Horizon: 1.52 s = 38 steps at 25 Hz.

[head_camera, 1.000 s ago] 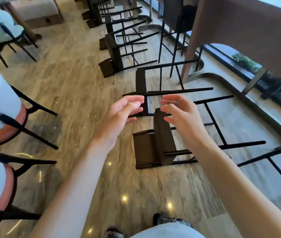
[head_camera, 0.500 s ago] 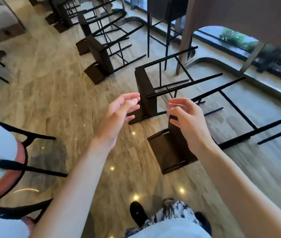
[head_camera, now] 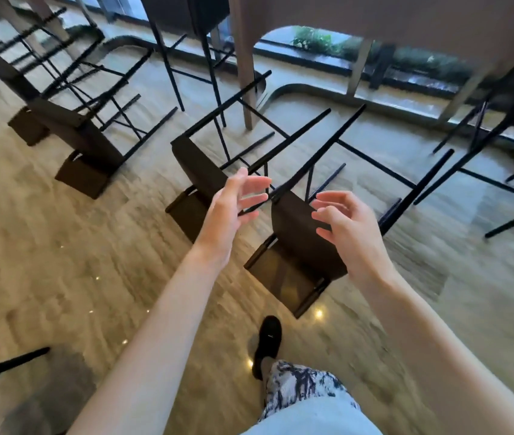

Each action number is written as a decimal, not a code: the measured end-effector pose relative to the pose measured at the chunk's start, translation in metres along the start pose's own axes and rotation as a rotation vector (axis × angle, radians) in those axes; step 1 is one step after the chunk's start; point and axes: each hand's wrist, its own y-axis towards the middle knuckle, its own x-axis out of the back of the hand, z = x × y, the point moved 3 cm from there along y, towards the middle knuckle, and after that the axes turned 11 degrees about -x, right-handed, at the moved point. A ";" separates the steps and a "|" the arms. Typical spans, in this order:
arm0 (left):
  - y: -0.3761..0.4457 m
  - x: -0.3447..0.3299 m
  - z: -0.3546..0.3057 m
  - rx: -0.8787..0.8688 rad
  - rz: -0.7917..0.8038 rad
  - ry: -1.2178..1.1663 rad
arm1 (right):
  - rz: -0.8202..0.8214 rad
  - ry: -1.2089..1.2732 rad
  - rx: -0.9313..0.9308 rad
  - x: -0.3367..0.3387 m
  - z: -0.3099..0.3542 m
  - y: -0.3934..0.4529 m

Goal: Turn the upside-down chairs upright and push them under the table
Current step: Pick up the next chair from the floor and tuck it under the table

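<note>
Both hands are out in front of me with nothing in them — the left hand (head_camera: 233, 211) has its fingers spread and mostly straight, the right hand (head_camera: 348, 222) has its fingers loosely curled, and there's a clear gap between the two. From where I'm watching, neither one touches anything; they hang above the nearest chair.

Going by size: the floor (head_camera: 61, 262) is pale, glossy stone with little light spots reflected in it. On the far right is the table (head_camera: 406, 17), a tall brownish counter with a leg (head_camera: 244, 73) coming down to the floor. One upright stool (head_camera: 186, 14) stands at the far side, partly under the table edge.

Then the tipped chairs. The nearest chair (head_camera: 299, 243) lies over on the floor right below my hands, dark brown seat and back down, thin black legs sticking up and away to the far right. Just beyond it on the left is a second chair (head_camera: 199, 171), lying the same way. Further left, a third chair (head_camera: 92, 142) and more behind it, blurry.

Near bottom — a black shoe (head_camera: 268, 343) stepping forward, patterned trouser leg (head_camera: 299, 390) above it. Bottom left corner has a black chair leg (head_camera: 4, 365) poking in.
</note>
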 end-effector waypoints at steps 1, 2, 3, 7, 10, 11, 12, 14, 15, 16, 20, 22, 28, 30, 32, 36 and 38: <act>0.014 0.004 0.002 0.015 0.022 0.010 | -0.021 0.012 -0.007 -0.007 0.003 0.010; 0.025 0.007 0.005 0.034 0.037 0.015 | -0.040 0.017 -0.018 -0.014 0.005 0.019; 0.038 0.011 0.007 0.056 0.056 0.017 | -0.065 0.024 -0.033 -0.021 0.008 0.027; 0.094 0.027 0.015 0.071 0.124 0.029 | -0.128 0.012 -0.040 -0.050 0.020 0.065; 0.125 0.031 0.024 0.081 0.197 0.045 | -0.194 0.029 -0.078 -0.059 0.022 0.082; 0.135 0.031 0.031 0.072 0.225 0.052 | -0.219 0.044 -0.090 -0.060 0.019 0.087; 0.145 0.031 0.039 0.078 0.242 0.058 | -0.249 0.062 -0.112 -0.062 0.015 0.093; 0.164 0.034 0.057 0.104 0.257 0.073 | -0.319 0.105 -0.165 -0.068 0.003 0.103; 0.173 0.036 0.067 0.102 0.267 0.078 | -0.347 0.118 -0.182 -0.072 -0.004 0.108; 0.182 0.038 0.078 0.099 0.286 0.082 | -0.382 0.133 -0.196 -0.076 -0.013 0.114; 0.208 0.051 0.130 0.131 0.347 0.123 | -0.528 0.204 -0.287 -0.093 -0.059 0.135; 0.217 0.056 0.162 0.158 0.388 0.166 | -0.570 0.237 -0.338 -0.098 -0.090 0.145; 0.226 0.063 0.255 0.295 0.425 0.297 | -0.665 0.232 -0.473 -0.088 -0.177 0.165; 0.229 0.063 0.293 0.323 0.444 0.333 | -0.680 0.213 -0.519 -0.083 -0.214 0.176; 0.229 0.063 0.338 0.343 0.460 0.372 | -0.687 0.196 -0.573 -0.081 -0.259 0.186; 0.223 0.062 0.434 0.391 0.477 0.420 | -0.672 0.161 -0.686 -0.092 -0.358 0.205; 0.220 0.060 0.484 0.408 0.486 0.439 | -0.633 0.133 -0.730 -0.099 -0.409 0.220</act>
